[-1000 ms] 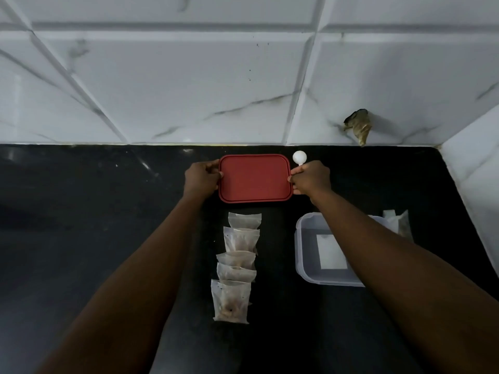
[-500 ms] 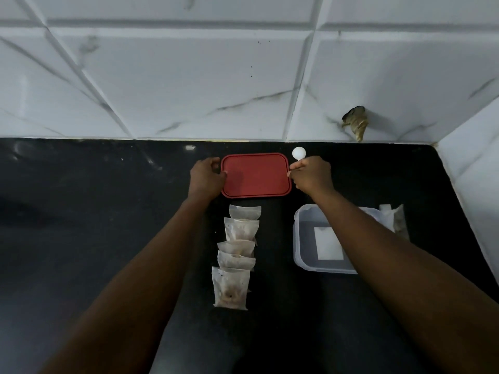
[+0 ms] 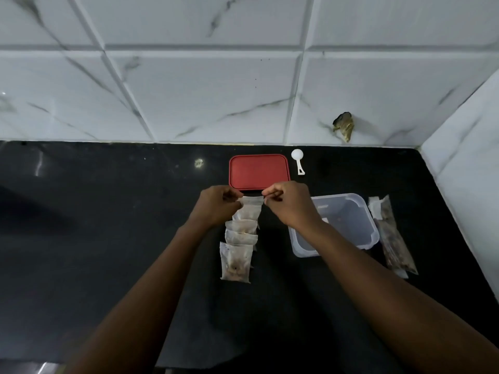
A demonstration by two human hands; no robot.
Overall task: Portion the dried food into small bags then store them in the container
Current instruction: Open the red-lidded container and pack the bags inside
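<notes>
– Black desk [image 3: 108, 238] under white marbled wall tiles [image 3: 202, 90]. Where is the work item?

– At centre. The small bags [image 3: 239, 236] lie in an overlapping row. Both hands are on the farthest bag [image 3: 251, 205], just in front of the red lid [image 3: 259, 171]. The left hand [image 3: 216, 206] pinches its left top corner and the right hand [image 3: 289, 203] pinches its right top corner. The bag's mouth is stretched between them.

– Which step is this?

– Probably a seal check, or a lift for transfer. The clear container [image 3: 359, 225] stands open to the right of the row, partly under the right forearm.

– Recommended procedure?

– 1. Confirm closure first; whether the strip is fully shut cannot be told.
2. Hold the mouth end uppermost so the dried food settles away from the seal.
3. Raise the bag straight off the next one, which it overlaps, so the row is not dragged.
4. Carry it to the right and lay it flat in the container.

– Cautions?

– The film looks thin, so grip the corners only. The container looks light, and a forearm could push it into the large food bag [image 3: 394, 238] beside it. The white scoop [image 3: 297, 160] lies beside the lid, out of the path.
</notes>
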